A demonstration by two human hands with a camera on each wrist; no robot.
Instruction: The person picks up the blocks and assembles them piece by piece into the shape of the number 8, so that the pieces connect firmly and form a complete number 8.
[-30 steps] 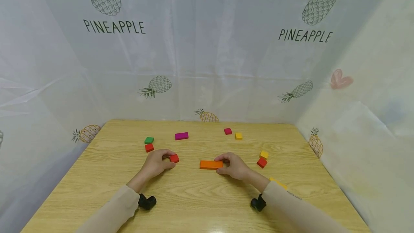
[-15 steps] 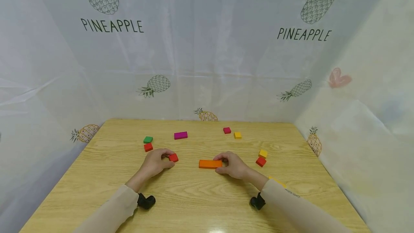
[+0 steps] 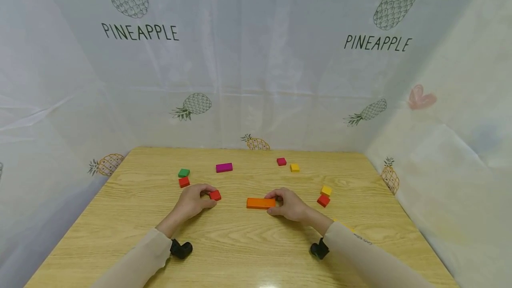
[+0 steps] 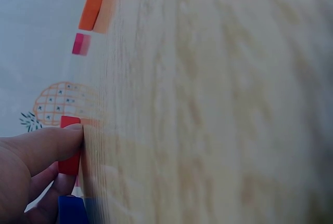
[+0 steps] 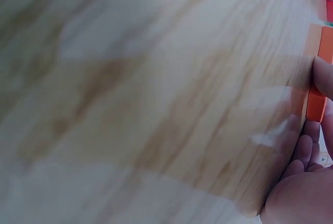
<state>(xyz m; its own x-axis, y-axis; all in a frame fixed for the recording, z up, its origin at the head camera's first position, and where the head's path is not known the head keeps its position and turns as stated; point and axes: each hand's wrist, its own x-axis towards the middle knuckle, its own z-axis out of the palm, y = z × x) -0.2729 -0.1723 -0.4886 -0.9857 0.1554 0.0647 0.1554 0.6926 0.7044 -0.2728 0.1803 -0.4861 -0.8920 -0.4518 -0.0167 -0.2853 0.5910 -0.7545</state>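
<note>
Left of the table's middle, my left hand [image 3: 193, 201] pinches a small red block [image 3: 215, 195] between thumb and fingers. The left wrist view shows the thumb on one side of that red block [image 4: 69, 161], with a blue block [image 4: 72, 211] close by the fingers; the hand hides the blue one from the head view. My right hand [image 3: 292, 206] holds the right end of a long orange block [image 3: 258, 203], thumb on the near side and a finger on the far side. In the right wrist view the orange block [image 5: 315, 104] lies on the tabletop. A gap separates the two held blocks.
Beyond my left hand lie a green block [image 3: 184, 173], another red block [image 3: 184, 182] and a purple block [image 3: 224, 167]. At the back right are a crimson block [image 3: 282, 162] and a yellow block [image 3: 294, 168]. Nearer sit yellow [image 3: 326, 190] and red [image 3: 323, 200] blocks.
</note>
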